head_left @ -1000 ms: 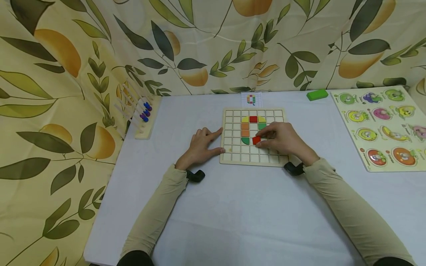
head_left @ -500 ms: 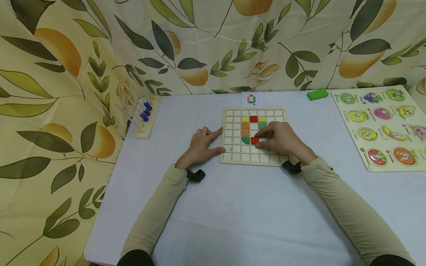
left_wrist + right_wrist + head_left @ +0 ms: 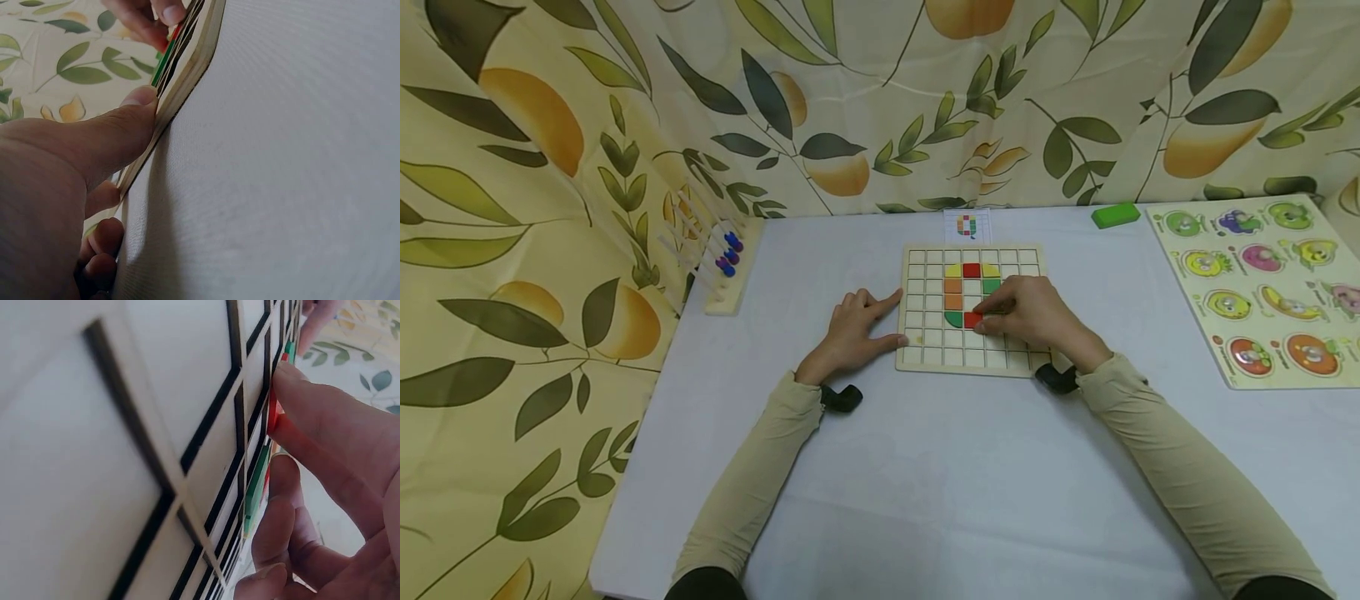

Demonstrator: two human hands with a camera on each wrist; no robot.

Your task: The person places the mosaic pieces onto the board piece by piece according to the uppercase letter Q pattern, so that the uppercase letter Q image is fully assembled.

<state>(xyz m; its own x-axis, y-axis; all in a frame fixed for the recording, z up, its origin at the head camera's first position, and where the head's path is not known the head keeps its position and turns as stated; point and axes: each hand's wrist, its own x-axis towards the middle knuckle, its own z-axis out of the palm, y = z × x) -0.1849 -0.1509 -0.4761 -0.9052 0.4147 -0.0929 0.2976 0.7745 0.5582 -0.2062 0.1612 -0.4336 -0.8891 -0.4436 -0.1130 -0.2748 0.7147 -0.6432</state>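
Note:
A wooden grid board (image 3: 925,357) lies on the white table, holding several coloured tiles in its cells. With thumb and forefinger my right hand (image 3: 1033,310) pinches a red square tile (image 3: 972,320), seated in or resting on a cell right of a green quarter-round tile (image 3: 954,318). My left hand (image 3: 848,333) touches the board's left edge with spread thumb and forefinger, the other fingers bent off it. Above are orange tiles (image 3: 952,293), a second red tile (image 3: 972,270), yellow rounded tiles (image 3: 953,270) and a green square (image 3: 991,285). My right fingers hide nearby cells.
A small pattern card (image 3: 967,225) lies behind the board. Far right is a fruit puzzle board (image 3: 1292,292), with a green block (image 3: 1115,215) beside it. A peg stand with blue and purple beads (image 3: 730,267) stands at the left. Patterned cloth hangs behind.
The red tile, tilted a second ago, has shifted slightly left and now lines up with the cell beside the green quarter-round. My right hand moved with it; the left hand stayed put.

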